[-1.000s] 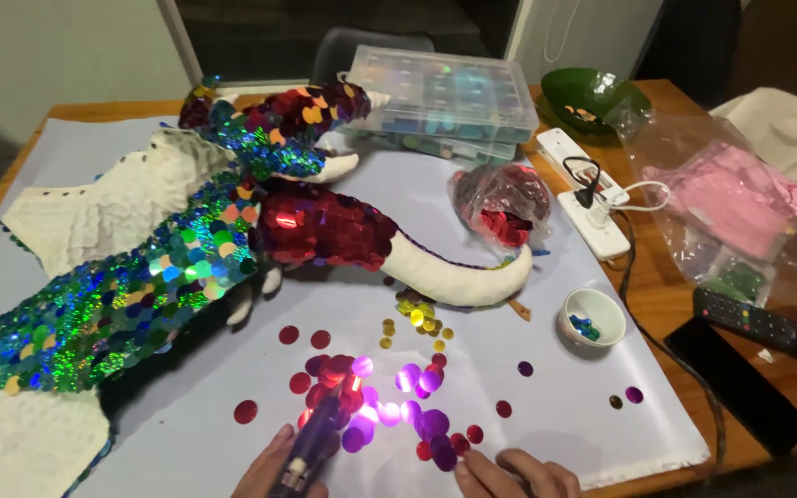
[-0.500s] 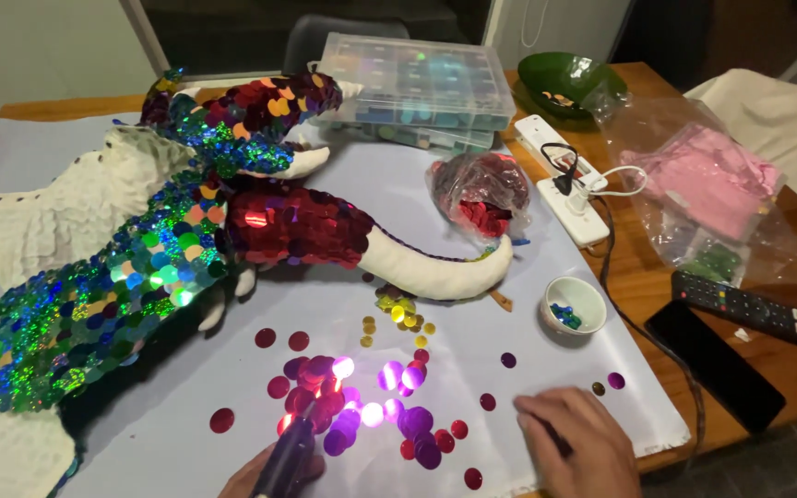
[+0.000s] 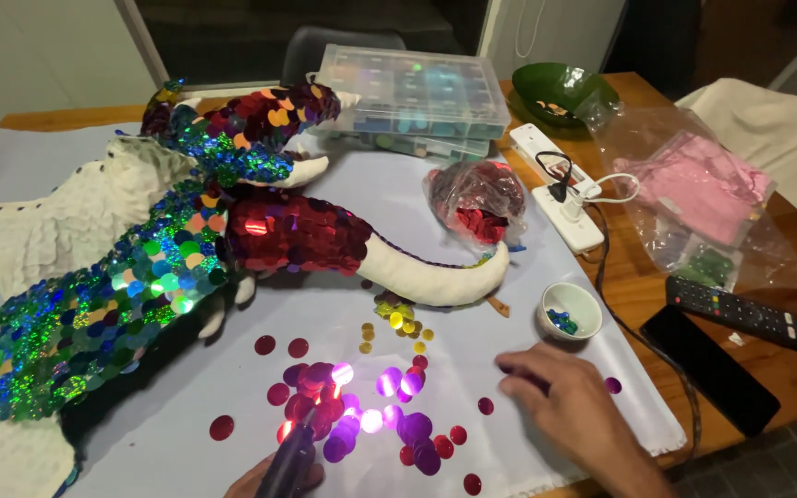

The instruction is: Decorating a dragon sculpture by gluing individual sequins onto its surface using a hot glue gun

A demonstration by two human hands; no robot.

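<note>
My left hand (image 3: pixel 265 480) shows at the bottom edge, closed around a dark pen-shaped tool (image 3: pixel 290 454) whose tip glows red. The tip points into a heap of red and purple round sequins (image 3: pixel 362 415) on the white sheet (image 3: pixel 509 304). My right hand (image 3: pixel 569 406) lies palm down on the sheet to the right of the heap, fingers bent with their tips on the paper and nothing visible in it. A single purple sequin (image 3: pixel 612 385) lies just beside it. A stuffed dragon-like figure (image 3: pixel 186 249), covered in green, blue and red sequins, stretches across the left half.
Gold sequins (image 3: pixel 398 318) lie near the figure's white tail (image 3: pixel 435 277). A small white bowl (image 3: pixel 572 309) holds blue bits. Further back: a bag of red sequins (image 3: pixel 477 198), a clear compartment box (image 3: pixel 408 97), a power strip (image 3: pixel 560 194), a green bowl (image 3: pixel 560 92), plastic bags (image 3: pixel 694 184), a remote (image 3: pixel 754 318) and a phone (image 3: pixel 707 369).
My right hand has moved from the bottom edge up and to the right across the sheet. The view has tilted. My left hand still holds the tool at the sequin heap.
</note>
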